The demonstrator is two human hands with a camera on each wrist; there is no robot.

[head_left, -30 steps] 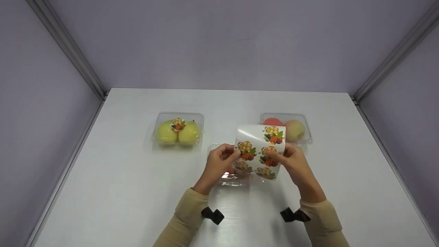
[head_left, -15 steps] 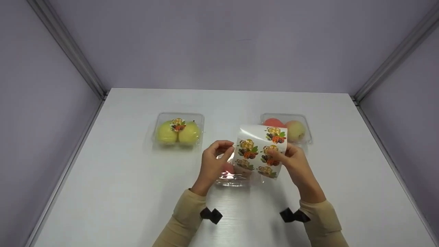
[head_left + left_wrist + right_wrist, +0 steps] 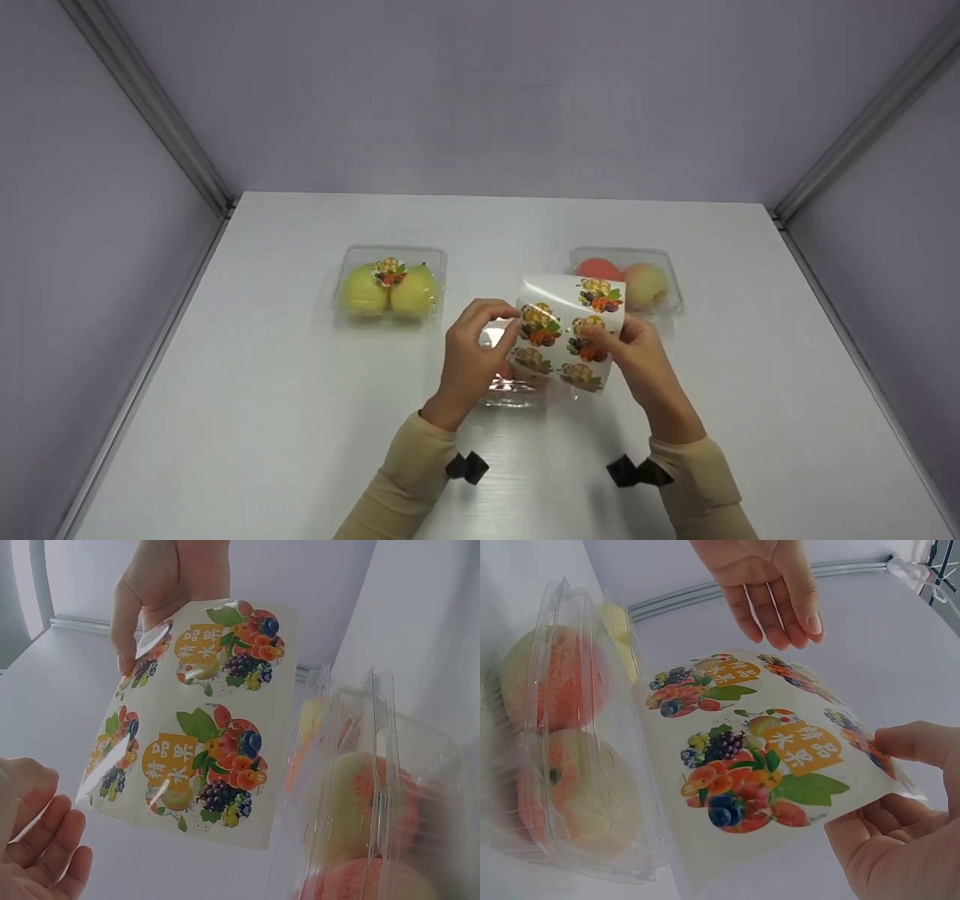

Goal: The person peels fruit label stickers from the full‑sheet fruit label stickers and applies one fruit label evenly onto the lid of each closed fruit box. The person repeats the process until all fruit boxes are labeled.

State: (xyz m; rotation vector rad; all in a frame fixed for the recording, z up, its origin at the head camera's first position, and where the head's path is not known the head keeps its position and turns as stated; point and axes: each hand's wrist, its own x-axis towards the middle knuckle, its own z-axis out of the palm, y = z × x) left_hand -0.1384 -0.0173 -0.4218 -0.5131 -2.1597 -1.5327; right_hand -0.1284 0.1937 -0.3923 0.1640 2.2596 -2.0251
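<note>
Sticker sheet (image 3: pixel 568 332) – five stickers – three boxes

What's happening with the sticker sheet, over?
Right hand pinches the sticker sheet. Left hand open at its edge, not gripping. Clear fruit box right beneath. Nothing in the way.

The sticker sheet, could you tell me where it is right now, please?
In the head view the sticker sheet is held up at table centre by the right hand, above a clear fruit box, with the left hand beside its left edge.
</note>
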